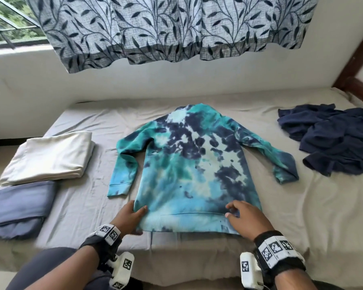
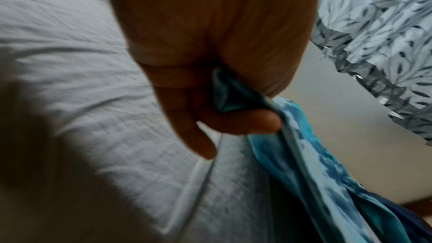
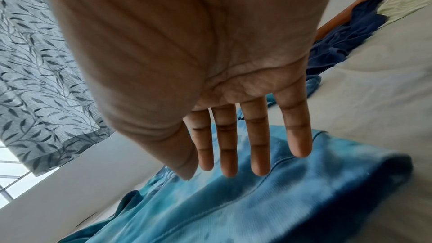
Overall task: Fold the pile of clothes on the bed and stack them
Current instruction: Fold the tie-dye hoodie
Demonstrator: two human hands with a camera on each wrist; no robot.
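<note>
Leaf-print curtain (image 1: 168, 28) over window (image 1: 6, 24); wood bedpost (image 1: 358, 59).

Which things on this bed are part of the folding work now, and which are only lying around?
Part of the job:
- tie-dye sweatshirt, spread flat; left hand grips its hem corner, right hand open over the hem
- navy clothes pile, unfolded
- folded cream cloth and folded blue-grey cloth

Just there:
- leaf-print curtain
- bed sheet

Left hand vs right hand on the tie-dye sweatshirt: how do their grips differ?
Left hand pinches the hem corner of the tie-dye sweatshirt, fingers curled round the cloth; right hand holds nothing, fingers straight and spread. Left sits at the hem's left corner, right over its right part. Both are at the bottom hem, at the near edge of the bed.
</note>
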